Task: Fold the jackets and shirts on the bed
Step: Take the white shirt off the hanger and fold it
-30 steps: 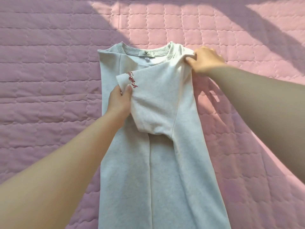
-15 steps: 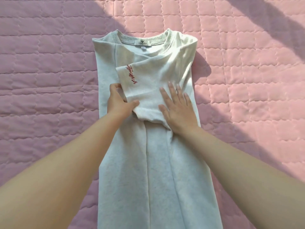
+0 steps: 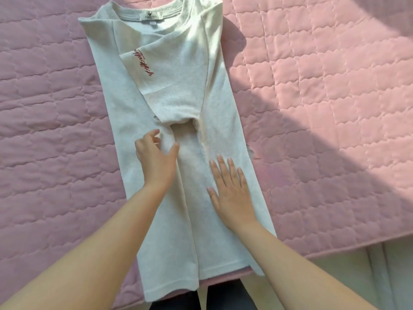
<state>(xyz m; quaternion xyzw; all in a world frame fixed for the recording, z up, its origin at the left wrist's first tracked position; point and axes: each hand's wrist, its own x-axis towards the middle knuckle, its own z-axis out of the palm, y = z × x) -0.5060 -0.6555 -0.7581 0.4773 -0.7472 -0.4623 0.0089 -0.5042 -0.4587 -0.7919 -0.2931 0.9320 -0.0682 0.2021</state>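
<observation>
Your T-shirt [image 3: 190, 157], pale grey-white, lies flat on the bed as one long narrow strip. Both of its long sides are turned in, so they meet along a line that runs between your two hands. Beyond your fingertips, a short sleeve [image 3: 174, 81] is folded slantwise across the chest, with a line of red script [image 3: 143, 62] running along its outer edge. Farther out again sits the ribbed collar [image 3: 196, 12] with a small label [image 3: 152, 17] inside it. The hem [image 3: 223, 268] lies back toward you, past your wrists and close to the near edge of the bed.

Your left hand [image 3: 156, 162] rests on the cloth just short of the sleeve's lower end, beside the centre line. Its fingers are loosely bent and the thumb is spread wide. They touch the fabric, and nothing is gathered or pinched in them. Your right hand [image 3: 230, 191] lies palm down on the right-hand panel, a little nearer to you than the left. Its fingers are straight and held together, flat against the cloth, gripping nothing. Both forearms are bare and reach in from the lower corners.

Under the shirt and spreading out on both sides of your hands is a pink quilted bedspread [image 3: 324, 108]. It is sunlit to the outside of your right hand and shaded to the outside of your left. Near your right elbow the bedspread ends at the bed's edge, with pale floor [image 3: 391, 276] beyond it. Between your forearms, just past the hem, dark trouser legs [image 3: 225, 298] show.
</observation>
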